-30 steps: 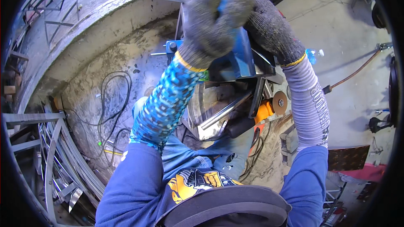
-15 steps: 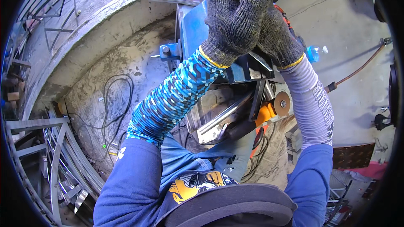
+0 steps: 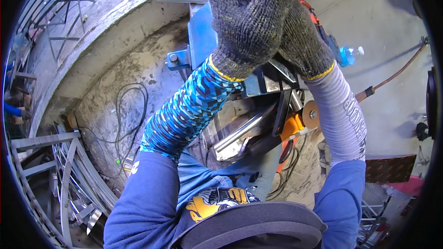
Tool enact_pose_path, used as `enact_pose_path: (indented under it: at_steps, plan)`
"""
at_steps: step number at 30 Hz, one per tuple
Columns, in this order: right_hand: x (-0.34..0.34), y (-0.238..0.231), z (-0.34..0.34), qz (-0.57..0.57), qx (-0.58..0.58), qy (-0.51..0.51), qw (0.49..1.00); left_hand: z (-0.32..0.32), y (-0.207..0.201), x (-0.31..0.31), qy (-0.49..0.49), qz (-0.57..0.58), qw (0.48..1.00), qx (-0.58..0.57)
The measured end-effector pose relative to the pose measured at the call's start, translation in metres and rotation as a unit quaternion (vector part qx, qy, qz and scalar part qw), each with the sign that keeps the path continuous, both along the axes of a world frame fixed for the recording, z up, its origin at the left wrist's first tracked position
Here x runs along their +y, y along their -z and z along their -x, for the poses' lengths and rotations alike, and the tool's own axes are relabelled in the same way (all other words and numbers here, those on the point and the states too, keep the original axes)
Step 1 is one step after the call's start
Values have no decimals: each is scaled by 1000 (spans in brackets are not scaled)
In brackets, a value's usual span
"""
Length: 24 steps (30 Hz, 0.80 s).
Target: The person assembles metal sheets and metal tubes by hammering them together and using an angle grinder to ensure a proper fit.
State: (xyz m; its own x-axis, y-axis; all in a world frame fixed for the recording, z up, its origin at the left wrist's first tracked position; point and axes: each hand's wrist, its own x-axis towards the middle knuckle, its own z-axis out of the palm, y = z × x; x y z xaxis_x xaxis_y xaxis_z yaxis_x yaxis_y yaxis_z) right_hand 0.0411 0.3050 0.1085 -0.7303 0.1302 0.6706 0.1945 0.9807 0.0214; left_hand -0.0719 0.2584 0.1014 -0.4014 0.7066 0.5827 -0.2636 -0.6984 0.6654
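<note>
Both my hands wear dark grey knit gloves with yellow cuff edges. They are pressed together at the top of the view, above a blue metal vise-like machine (image 3: pixel 200 30). My left hand (image 3: pixel 242 27) is curled closed and lies in front. Whatever its fingers hold is hidden behind the glove. My right hand (image 3: pixel 304 48) sits against its right side, with its fingers mostly covered by the left glove. Just below the wrists, bare metal pieces (image 3: pixel 281 70) rest at the machine's near end. A bolted blue bracket (image 3: pixel 179 59) juts from its left side.
Below the machine lie an orange angle grinder (image 3: pixel 291 127) with a brown disc and a shiny metal tube (image 3: pixel 244 129). A plastic bottle (image 3: pixel 348 56) and a hose (image 3: pixel 392 77) are at the right. Looped cable (image 3: pixel 119 120) and a metal frame (image 3: pixel 44 140) are at left.
My joined hands have shifted slightly left and appear larger in the view. The machine and surroundings have shifted a little in the picture. The gloves stay together.
</note>
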Motion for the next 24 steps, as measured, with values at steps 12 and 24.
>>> enact_pose_path:
  at_steps: [12, 24]
  plan:
    - [5, 4, 2, 14, -46, 16, 999, -4, 3, 3, 33, -25, 994, -101]
    - [7, 25, -17, 10, -3, 46, 999, -1, -18, -2, -27, 16, 998, 62]
